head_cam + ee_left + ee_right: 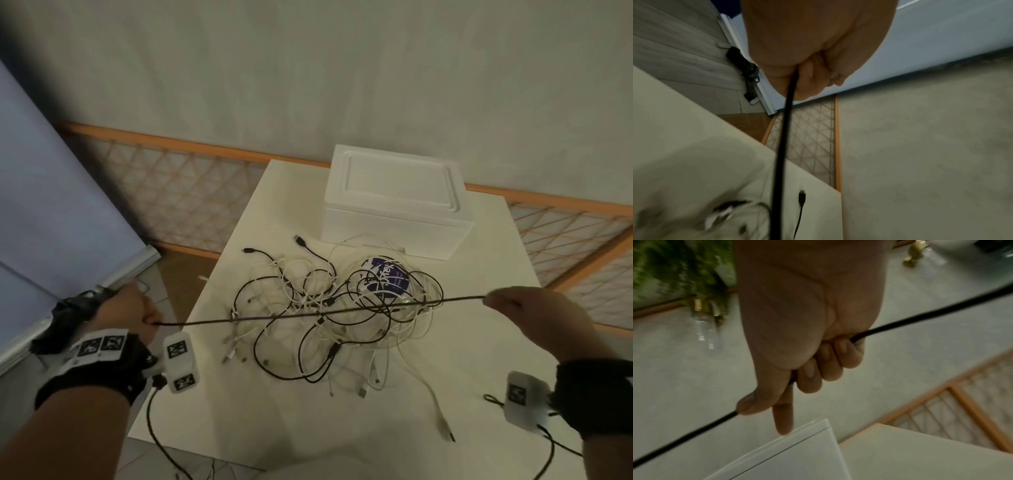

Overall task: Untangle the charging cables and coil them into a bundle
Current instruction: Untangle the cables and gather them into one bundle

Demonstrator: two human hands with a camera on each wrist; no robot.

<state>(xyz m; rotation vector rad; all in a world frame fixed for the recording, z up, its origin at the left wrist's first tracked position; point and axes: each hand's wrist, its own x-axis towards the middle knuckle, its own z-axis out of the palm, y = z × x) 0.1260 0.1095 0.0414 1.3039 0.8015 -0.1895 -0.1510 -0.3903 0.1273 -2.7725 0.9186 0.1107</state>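
A black cable (pixel 318 312) is stretched taut between my two hands above the table. My left hand (pixel 137 313) grips one end of it off the table's left edge; the cable (pixel 785 133) runs out of its closed fist (pixel 809 76). My right hand (pixel 524 311) holds the other end with its fingers (pixel 828 360) curled round the cable (pixel 920 318). Below the stretched cable a tangled heap of black and white charging cables (pixel 329 308) lies on the white table (pixel 479 342), partly over a purple-labelled disc (pixel 394 277).
A white lidded box (pixel 394 202) stands at the back of the table, just behind the heap. A wooden lattice screen (pixel 191 192) runs behind the table. A blue board (pixel 51 205) leans at the left. Loose white cable ends (pixel 442 418) trail toward the front edge.
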